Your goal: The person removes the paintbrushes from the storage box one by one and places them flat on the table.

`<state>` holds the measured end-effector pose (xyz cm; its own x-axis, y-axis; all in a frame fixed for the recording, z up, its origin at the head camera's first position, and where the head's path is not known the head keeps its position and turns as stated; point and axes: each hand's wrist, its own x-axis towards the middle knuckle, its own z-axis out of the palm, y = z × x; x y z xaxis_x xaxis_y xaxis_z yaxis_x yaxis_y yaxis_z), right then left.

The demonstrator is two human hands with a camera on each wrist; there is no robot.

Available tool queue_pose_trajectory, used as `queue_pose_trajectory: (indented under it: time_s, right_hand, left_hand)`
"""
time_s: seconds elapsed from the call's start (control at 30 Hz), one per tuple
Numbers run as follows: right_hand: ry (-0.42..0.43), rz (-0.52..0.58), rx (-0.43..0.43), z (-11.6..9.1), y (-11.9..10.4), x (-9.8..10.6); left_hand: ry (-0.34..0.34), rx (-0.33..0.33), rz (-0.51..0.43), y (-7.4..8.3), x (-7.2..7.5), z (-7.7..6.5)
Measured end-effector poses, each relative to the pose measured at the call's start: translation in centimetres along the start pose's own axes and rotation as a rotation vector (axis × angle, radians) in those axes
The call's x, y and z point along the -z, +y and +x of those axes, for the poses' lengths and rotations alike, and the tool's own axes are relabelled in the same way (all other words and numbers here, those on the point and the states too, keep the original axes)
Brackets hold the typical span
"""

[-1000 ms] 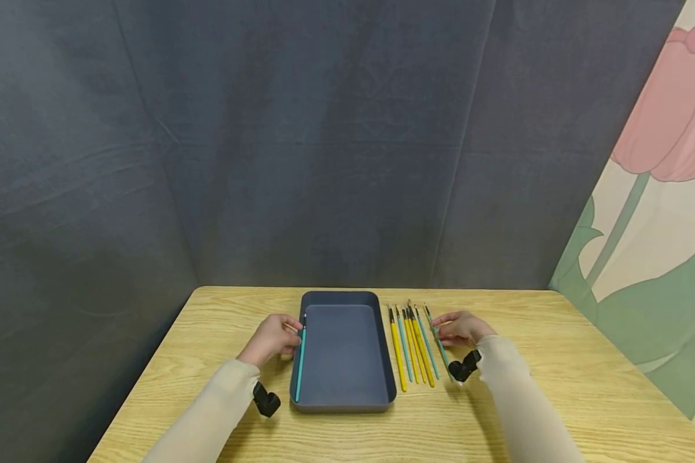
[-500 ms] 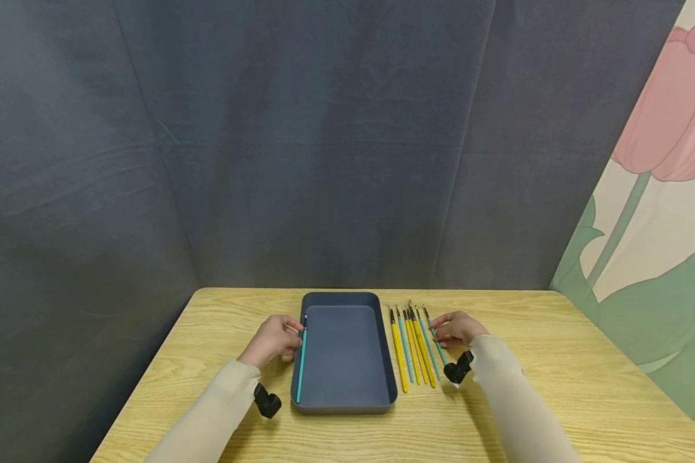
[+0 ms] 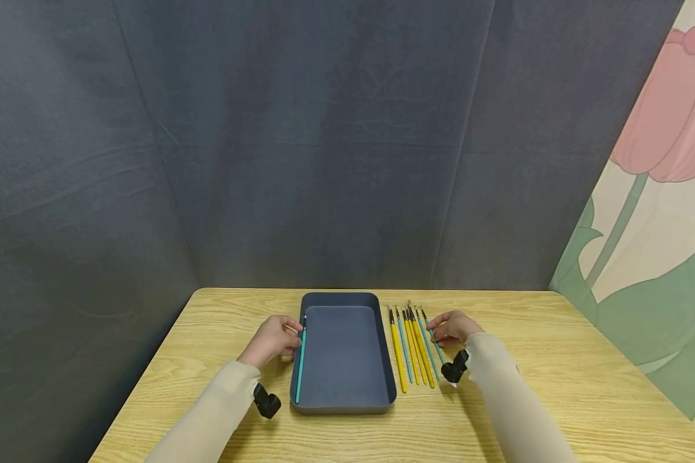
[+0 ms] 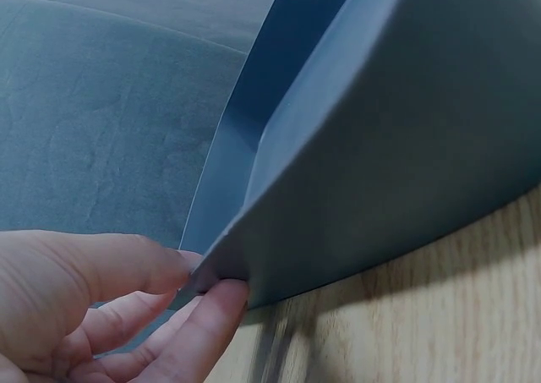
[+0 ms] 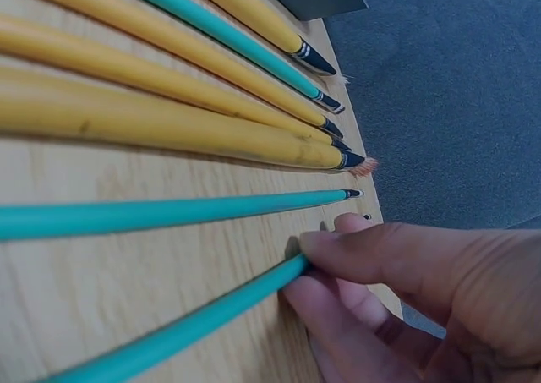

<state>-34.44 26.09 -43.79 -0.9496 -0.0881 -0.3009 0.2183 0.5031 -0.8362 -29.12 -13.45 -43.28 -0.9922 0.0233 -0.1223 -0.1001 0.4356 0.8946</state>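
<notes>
In the head view, my left hand (image 3: 273, 339) is at the left side of a dark grey tray (image 3: 347, 409). The left wrist view shows its thumb and fingers pinching the tray's rim (image 4: 325, 117). One teal paintbrush (image 3: 301, 368) lies lengthwise inside, along the left wall. To the right of the tray, my right hand (image 3: 455, 328) pinches another teal paintbrush (image 5: 194, 320) between thumb and fingers, near its bristle end. Those bristles are mostly hidden by the fingers. Next to it, several yellow paintbrushes (image 5: 152, 121) and two teal ones (image 5: 169, 211) lie roughly side by side on the wood.
The wooden table (image 3: 556, 366) has its far edge against a dark grey curtain (image 3: 347, 141). A wall with a painted tulip (image 3: 651, 116) stands at the right. Small black cameras are strapped to both wrists.
My right hand has shifted slightly left with the teal paintbrush, closer to the row of brushes. The left hand and the tray look the same.
</notes>
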Motion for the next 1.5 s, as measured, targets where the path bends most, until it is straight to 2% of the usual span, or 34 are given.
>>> queue_pose_trajectory:
  time_s: [0.33,0.77,1.23,1.5]
  right_hand:
    - [0.005,-0.026,-0.016,0.0,0.1,0.0]
    - [-0.012,0.016,-0.016,-0.2,0.0,0.2]
    - [-0.067,0.070,0.010,-0.2,0.1,0.5]
    - [-0.082,0.105,0.055,-0.5,-0.9,0.9]
  left_hand:
    - [-0.003,0.003,-0.015,0.0,-0.1,0.0]
    - [-0.003,0.002,0.009,-0.2,-0.3,0.2]
    - [-0.005,-0.002,0.005,-0.2,-0.1,0.1]
    - [-0.003,0.001,0.006,-0.2,-0.1,0.0]
